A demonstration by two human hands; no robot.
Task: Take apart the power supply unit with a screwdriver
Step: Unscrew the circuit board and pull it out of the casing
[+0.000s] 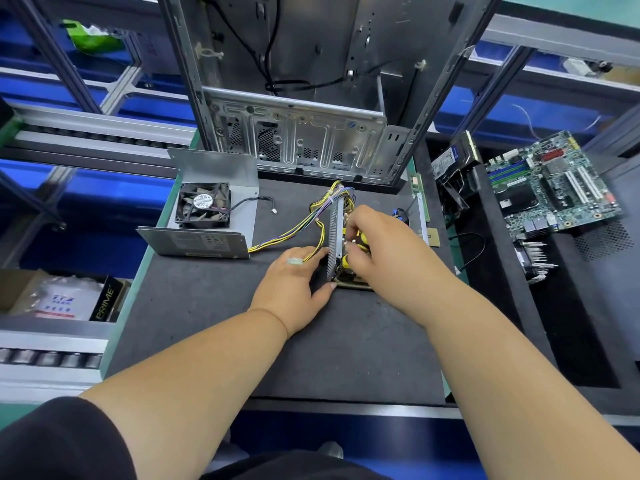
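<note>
The power supply's inner part (335,237), a perforated metal wall with a circuit board, stands on edge in the middle of the dark mat (242,323). My left hand (294,282) holds its near end from the left, thumb at the bottom corner. My right hand (377,244) grips a yellow and black screwdriver (360,241) against the board side; its tip is hidden. Yellow and purple wires (298,226) run from the part to the removed metal cover (211,209), which lies at the left with a black fan (203,205) in it.
An empty computer case (304,140) stands upright at the back of the mat. A green motherboard (550,183) and a heatsink (535,261) lie at the right, a drive (453,161) beside them. A cardboard box with bags (59,296) sits at the left.
</note>
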